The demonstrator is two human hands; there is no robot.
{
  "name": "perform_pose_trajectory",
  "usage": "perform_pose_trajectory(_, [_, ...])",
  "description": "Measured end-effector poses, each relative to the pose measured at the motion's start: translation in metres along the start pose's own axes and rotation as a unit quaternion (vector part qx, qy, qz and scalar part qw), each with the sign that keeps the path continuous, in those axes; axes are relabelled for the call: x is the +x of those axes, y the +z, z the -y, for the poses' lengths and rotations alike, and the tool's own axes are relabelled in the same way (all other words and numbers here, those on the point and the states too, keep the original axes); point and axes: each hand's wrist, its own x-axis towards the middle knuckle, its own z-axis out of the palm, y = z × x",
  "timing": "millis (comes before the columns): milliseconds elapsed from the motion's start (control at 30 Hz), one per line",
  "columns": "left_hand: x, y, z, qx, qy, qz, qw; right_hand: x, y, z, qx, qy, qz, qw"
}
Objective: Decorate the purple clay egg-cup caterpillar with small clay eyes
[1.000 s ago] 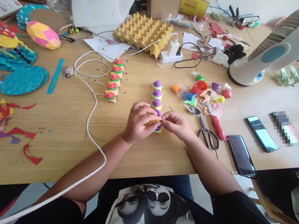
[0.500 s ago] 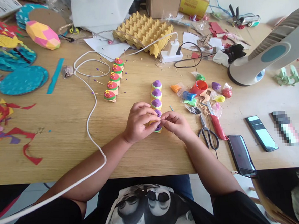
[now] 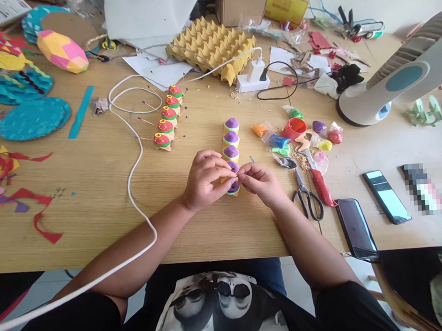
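Note:
A row of purple-topped egg-carton cups (image 3: 231, 137) with pale green and yellow sides runs away from me at the middle of the table. Over its near end, my left hand (image 3: 207, 180) has thumb and index finger pinched. My right hand (image 3: 260, 183) is pinched too, its fingertips meeting the left ones. Whatever lies between the fingertips is too small to make out. To the left stands a second row of cups (image 3: 168, 118), red and green with yellow rings, with thin sticks poking out at its sides.
Scissors (image 3: 304, 195), a red-handled knife (image 3: 322, 186), bagged clay (image 3: 278, 141) and a red cup (image 3: 294, 128) lie to the right, with phones (image 3: 357, 228) beyond. A white cable (image 3: 132, 181) crosses the left side. Behind are an egg tray (image 3: 213, 46) and a fan (image 3: 395, 82).
Both hands stay almost in place; the pinched fingertips have shifted very slightly, showing a little more of the nearest purple cup.

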Motion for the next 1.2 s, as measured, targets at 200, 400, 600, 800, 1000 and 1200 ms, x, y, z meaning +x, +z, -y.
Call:
perform_pose_trajectory(200, [0.002,-0.001,-0.003,-0.011,-0.041,-0.001,0.999,0.001,-0.003,-0.002,0.052,0.037,-0.022,0.998])
perform_pose_trajectory(400, [0.0,-0.001,-0.001,-0.016,-0.076,0.013,0.997,0.004,-0.004,0.001,0.115,0.082,-0.004,0.99])
perform_pose_trajectory(600, [0.0,0.0,-0.001,-0.023,-0.077,0.01,0.997,0.003,-0.005,0.006,0.171,0.102,0.011,0.98])
perform_pose_trajectory(800, [0.0,0.0,-0.002,-0.027,-0.078,0.014,0.996,0.0,-0.002,0.002,0.084,0.055,0.011,0.995])
perform_pose_trajectory(1000, [0.0,0.0,-0.001,-0.029,-0.06,0.006,0.998,0.0,0.003,-0.002,-0.041,-0.019,-0.016,0.999])
perform_pose_trajectory(1200, [0.002,0.0,-0.002,-0.022,-0.043,0.012,0.999,0.0,0.001,-0.005,-0.075,-0.043,-0.022,0.996])
